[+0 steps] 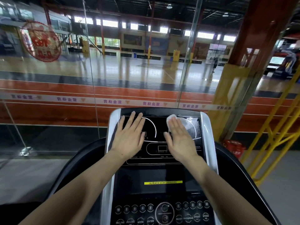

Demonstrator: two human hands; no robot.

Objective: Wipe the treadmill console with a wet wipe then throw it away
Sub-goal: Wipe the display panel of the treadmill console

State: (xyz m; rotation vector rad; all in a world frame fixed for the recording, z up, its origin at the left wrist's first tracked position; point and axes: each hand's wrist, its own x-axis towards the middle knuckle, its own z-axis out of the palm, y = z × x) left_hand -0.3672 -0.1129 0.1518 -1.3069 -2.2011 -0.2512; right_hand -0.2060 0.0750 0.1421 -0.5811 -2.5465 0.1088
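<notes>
At frame centre, both my hands lie flat on the one treadmill console [159,174].
My left hand [129,137], fingers straight and spread, rests on the dark display and holds nothing; my right hand [180,138], fingers straight and together, presses one white wet wipe [171,120], crumpled, its edge peeking past my fingertips, just right of centre, beside a streaky wet patch.

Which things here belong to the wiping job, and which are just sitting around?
Job: treadmill console; wet wipe, pressed flat on the upper right of the panel under the right hand; left hand, flat on the upper left.

Not part of it: red basket on the floor at right; yellow railing; glass wall.
</notes>
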